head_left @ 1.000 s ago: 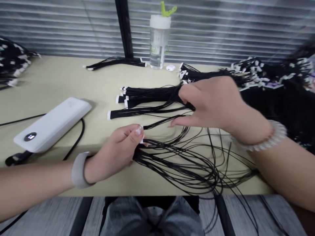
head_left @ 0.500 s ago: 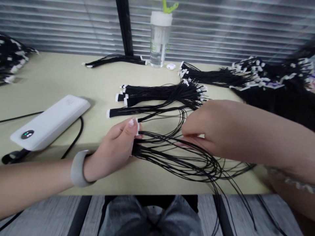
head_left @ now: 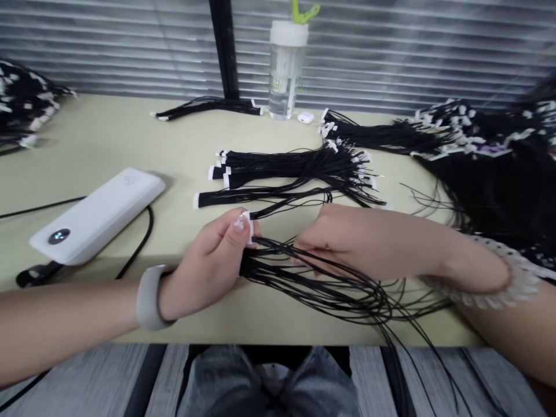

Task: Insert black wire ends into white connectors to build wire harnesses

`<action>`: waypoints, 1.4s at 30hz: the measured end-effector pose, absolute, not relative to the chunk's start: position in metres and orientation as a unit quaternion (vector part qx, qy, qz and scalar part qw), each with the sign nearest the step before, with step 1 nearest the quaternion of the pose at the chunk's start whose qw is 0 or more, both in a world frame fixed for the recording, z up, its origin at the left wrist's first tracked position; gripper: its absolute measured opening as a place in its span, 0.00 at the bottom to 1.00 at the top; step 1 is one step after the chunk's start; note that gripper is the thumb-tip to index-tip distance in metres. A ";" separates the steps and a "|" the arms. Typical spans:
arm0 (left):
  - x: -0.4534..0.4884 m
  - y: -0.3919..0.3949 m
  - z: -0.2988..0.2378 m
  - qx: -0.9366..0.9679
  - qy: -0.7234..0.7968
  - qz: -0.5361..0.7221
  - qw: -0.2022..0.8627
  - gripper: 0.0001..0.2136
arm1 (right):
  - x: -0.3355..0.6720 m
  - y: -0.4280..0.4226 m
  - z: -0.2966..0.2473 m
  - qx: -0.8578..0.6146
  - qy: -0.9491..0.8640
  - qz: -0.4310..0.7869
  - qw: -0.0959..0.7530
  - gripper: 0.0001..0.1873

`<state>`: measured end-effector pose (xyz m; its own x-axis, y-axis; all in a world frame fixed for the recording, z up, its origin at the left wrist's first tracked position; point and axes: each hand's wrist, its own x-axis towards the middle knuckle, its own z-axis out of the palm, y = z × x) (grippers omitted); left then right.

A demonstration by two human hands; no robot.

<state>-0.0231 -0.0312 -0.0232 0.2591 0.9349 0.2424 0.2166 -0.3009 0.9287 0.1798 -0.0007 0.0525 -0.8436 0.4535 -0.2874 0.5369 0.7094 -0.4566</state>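
Note:
My left hand point(head_left: 208, 263) is closed on the white-connector end of a bundle of thin black wires point(head_left: 330, 289), thumb pressed on the small white connector point(head_left: 248, 227). The wires fan out rightward and hang over the table's front edge. My right hand point(head_left: 369, 240) lies just right of the left, fingers curled into the same wires near their bunched end. Behind the hands lie finished black wire bundles point(head_left: 282, 168) with white ends, laid side by side on the beige table point(head_left: 108, 139).
A white power bank point(head_left: 98, 214) with a black cable sits at the left. A clear water bottle point(head_left: 284, 63) and a small white case point(head_left: 306, 117) stand at the back. Large heaps of black wires point(head_left: 486, 156) fill the right side; another heap point(head_left: 21, 110) is far left.
My right hand came back from the far wire bundles toward me and leftward, and now grips the loose wires close to my left hand. The left hand has hardly moved.

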 end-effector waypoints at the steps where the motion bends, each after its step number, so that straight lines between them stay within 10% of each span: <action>1: -0.023 -0.031 -0.024 0.678 0.423 0.435 0.415 0.18 | 0.178 -0.001 0.050 0.270 0.912 -0.301 0.065 0.13; 12: -0.022 -0.035 -0.021 0.686 0.419 0.413 0.427 0.18 | 0.160 -0.010 0.020 0.282 0.860 -0.424 -0.037 0.18; 42: -0.021 -0.034 -0.020 0.707 0.427 0.391 0.406 0.18 | 0.172 -0.008 0.040 0.295 0.942 -0.155 -0.037 0.09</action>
